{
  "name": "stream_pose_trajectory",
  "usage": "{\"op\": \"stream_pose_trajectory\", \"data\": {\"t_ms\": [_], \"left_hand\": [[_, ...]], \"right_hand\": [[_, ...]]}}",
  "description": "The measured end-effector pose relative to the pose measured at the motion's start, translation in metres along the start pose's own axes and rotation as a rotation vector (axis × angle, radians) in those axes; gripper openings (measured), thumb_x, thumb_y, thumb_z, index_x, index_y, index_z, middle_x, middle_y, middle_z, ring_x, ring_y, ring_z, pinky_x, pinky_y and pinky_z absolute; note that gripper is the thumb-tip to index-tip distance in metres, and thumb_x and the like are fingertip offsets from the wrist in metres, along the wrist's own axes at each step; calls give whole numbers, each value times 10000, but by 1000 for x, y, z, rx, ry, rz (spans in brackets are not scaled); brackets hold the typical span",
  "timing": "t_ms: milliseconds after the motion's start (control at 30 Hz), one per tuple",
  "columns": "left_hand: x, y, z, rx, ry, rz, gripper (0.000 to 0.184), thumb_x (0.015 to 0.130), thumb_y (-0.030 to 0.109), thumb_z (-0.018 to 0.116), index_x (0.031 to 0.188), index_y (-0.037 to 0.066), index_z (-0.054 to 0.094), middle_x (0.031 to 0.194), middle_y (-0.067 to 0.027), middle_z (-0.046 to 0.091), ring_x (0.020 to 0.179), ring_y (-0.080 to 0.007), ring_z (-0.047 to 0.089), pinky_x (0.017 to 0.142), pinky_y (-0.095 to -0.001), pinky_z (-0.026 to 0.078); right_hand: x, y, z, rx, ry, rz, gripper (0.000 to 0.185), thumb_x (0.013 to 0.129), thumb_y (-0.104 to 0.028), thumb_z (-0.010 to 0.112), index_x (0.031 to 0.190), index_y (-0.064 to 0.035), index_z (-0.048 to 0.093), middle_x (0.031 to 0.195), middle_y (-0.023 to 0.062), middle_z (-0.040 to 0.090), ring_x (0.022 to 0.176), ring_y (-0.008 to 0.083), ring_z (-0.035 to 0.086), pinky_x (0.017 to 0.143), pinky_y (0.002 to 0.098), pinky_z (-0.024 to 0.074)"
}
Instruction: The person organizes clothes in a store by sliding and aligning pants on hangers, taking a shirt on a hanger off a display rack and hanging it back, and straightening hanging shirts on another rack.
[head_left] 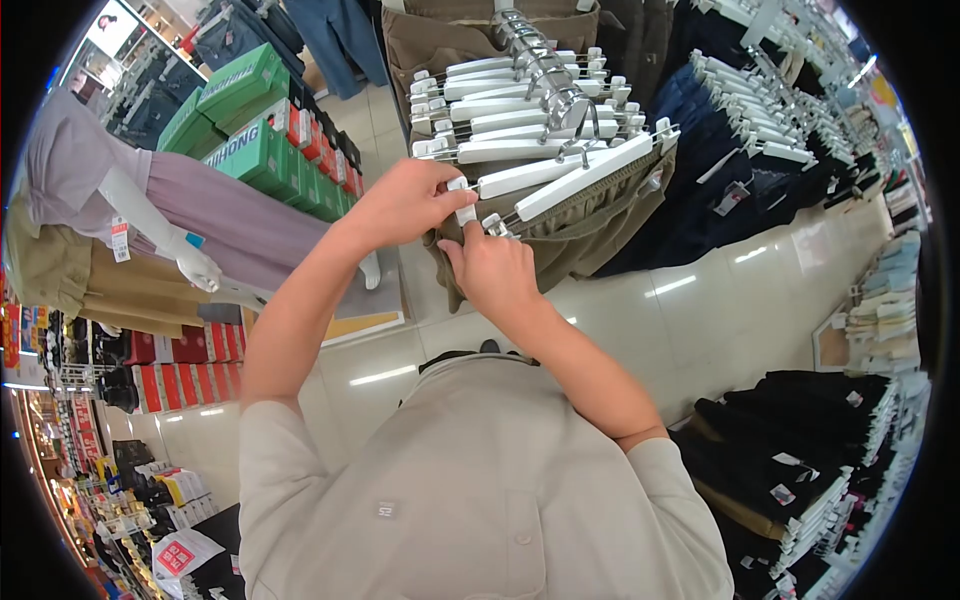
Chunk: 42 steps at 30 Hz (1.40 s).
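Note:
Brown-olive trousers (590, 235) hang from white clip hangers (585, 180) on a chrome rail (545, 70). My left hand (410, 203) has thumb and fingers closed on a white hanger clip (462, 200) at the left end of the front hangers. Just below and to the right, my right hand (495, 265) is at the waistband, its fingertips near the same clip and a second clip (497, 226). The front hanger lies tilted, its right end higher. What my right fingertips hold is partly hidden.
At the left stand a mannequin (165, 215) in a mauve dress and stacked green boxes (245, 160). Dark blue trousers (690, 200) hang to the right, black garments (790, 430) at the lower right. Red and white boxes (185, 388) sit lower left.

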<state>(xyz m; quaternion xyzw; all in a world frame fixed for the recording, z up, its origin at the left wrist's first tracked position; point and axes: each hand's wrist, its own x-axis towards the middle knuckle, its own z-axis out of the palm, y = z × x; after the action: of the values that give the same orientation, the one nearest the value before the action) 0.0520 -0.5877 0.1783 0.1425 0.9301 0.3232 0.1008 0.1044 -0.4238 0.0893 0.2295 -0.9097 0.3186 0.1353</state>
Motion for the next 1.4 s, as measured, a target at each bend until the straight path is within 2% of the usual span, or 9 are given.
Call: {"op": "stream_pose_trajectory", "data": {"t_ms": [300,733,900,1000,1033,1067,1167,1267,1400], "left_hand": [[-3,4,7,197,133,99,394,893,297,752,1061,-58,735,877,-214,703,759,-328,656,709,-398,524],[-11,0,19,156,229,143,465,885,300,774,1169,-61,701,997,-224,703,895,-365,668,802,-419,527],[-14,3,22,10,256,36,446,885,263,778,1209,-32,693,983,-192,690,882,-321,666,792,-398,535],[-23,-1,36,201,651,205,380,897,203,768,1213,4,694,946,-159,669,840,-278,659,767,-365,535],[-27,-1,40,251,779,218,275,895,145,770,1131,24,698,909,-125,650,780,-235,641,717,-326,527],[-32,-1,45,190,775,178,253,892,139,775,1102,24,694,906,-115,651,761,-221,632,702,-318,524],[-46,8,70,-59,753,68,198,884,120,794,1003,20,671,865,-76,646,698,-174,604,646,-296,510],[-39,0,104,-109,722,-113,204,891,116,790,1013,4,671,831,-72,640,687,-156,600,642,-300,504],[-16,-9,131,8,652,-324,341,876,281,744,1003,-19,642,961,-181,693,787,-373,686,706,-471,544]], "right_hand": [[-1,-1,3,115,135,-83,221,941,-173,684,770,-53,611,548,125,618,484,326,639,467,431,498],[8,1,12,254,292,-235,96,926,-99,687,880,-22,654,562,111,623,453,291,618,441,391,487],[-1,4,2,184,93,-170,61,933,-73,672,975,-32,690,703,125,678,603,315,671,552,412,529],[3,17,-30,189,168,-234,106,920,-46,674,1022,-29,697,833,137,705,709,326,695,614,413,553],[4,24,-43,210,216,-262,128,914,-35,675,1040,-26,699,880,142,712,746,331,701,635,413,560],[10,34,-52,157,232,-289,146,867,-22,664,1009,-28,697,950,108,703,763,283,696,623,382,561],[32,47,-65,100,211,-436,232,809,-1,673,1040,-19,691,993,106,697,943,290,671,799,403,540],[49,50,-62,30,132,-575,297,767,-10,677,1064,-11,689,1032,110,691,1066,287,636,898,416,494],[56,45,-50,0,2,-591,312,748,-59,683,1053,7,684,1008,125,665,1030,292,614,876,413,470]]}}
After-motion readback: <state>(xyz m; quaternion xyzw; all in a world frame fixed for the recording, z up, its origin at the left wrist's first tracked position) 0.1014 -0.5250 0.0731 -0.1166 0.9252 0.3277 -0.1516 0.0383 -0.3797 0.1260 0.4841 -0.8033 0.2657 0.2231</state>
